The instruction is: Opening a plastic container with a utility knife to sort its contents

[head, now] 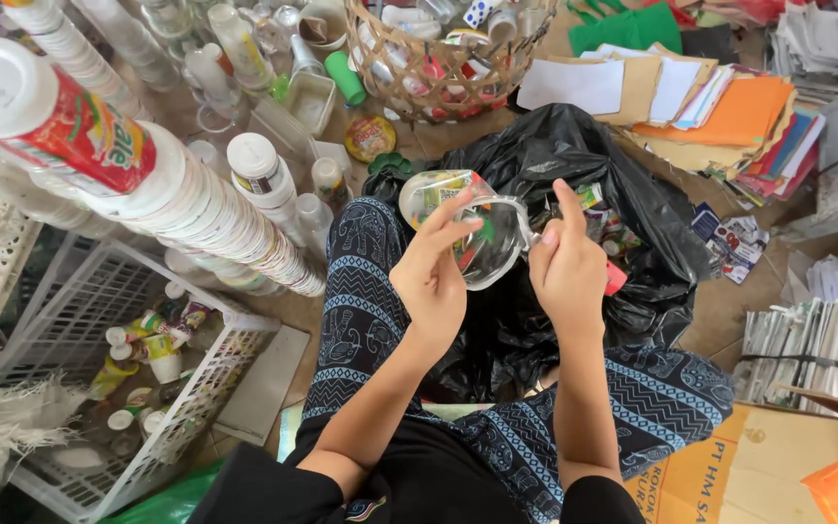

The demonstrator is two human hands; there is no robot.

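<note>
Patterned trousers fill lower centre. Left hand and right hand at mid-frame, fingers clamped on a clear plastic cup above black bag. White crate lower left; wicker basket top centre.

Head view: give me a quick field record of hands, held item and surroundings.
left hand: grips clear plastic cup
right hand: pinches the cup's rim
cup: tilted on its side, printed lid partly attached
below: open black bag holding wrappers
person's left: long stack of nested cups, white crate with small bottles
ahead: wicker basket
person's right: coloured paper pile
</note>
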